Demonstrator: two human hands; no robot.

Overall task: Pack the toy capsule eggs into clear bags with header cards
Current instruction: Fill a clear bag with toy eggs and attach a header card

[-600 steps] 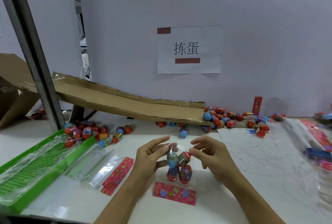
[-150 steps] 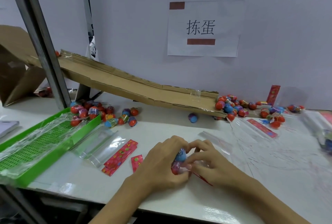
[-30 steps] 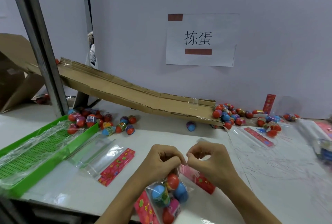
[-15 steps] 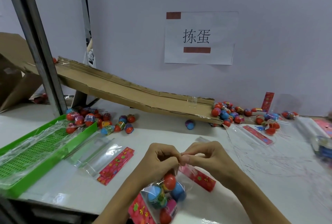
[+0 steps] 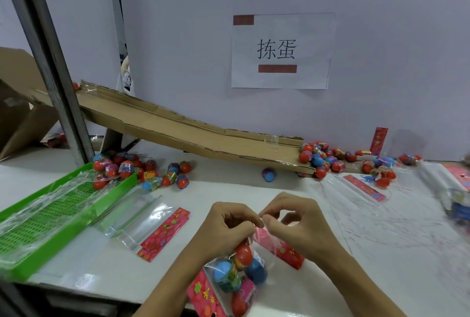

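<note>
At the near edge of the white table [image 5: 254, 189], the left hand [image 5: 226, 230] grips the gathered neck of a clear bag [image 5: 235, 273], its fingers curled round the film, while the right hand [image 5: 300, 225] pinches the bag's mouth between thumb and forefinger, just beside the left knuckles. The bag hangs below the left fist, holding red and blue capsule eggs [image 5: 229, 273], with a pink flowered header card [image 5: 203, 293] at its lower end.

A second ago the hands sat slightly apart above the bag; half a second ago the fingertips met, and now the right thumb and forefinger have drawn a little to the right with film between them. Five seconds back both hands were pressed low on the table around the eggs, so the bag has since been lifted and turned. This reads as the closing step: the eggs are in, and the open end is being folded or sealed.

A second red header card [image 5: 279, 249] lies on the table under the right wrist, probably for this closure. Empty bags with cards [image 5: 142, 225] wait to the left beside the green tray [image 5: 50, 217], and loose eggs [image 5: 323, 161] cluster at the foot of the cardboard ramp [image 5: 193, 133].
</note>
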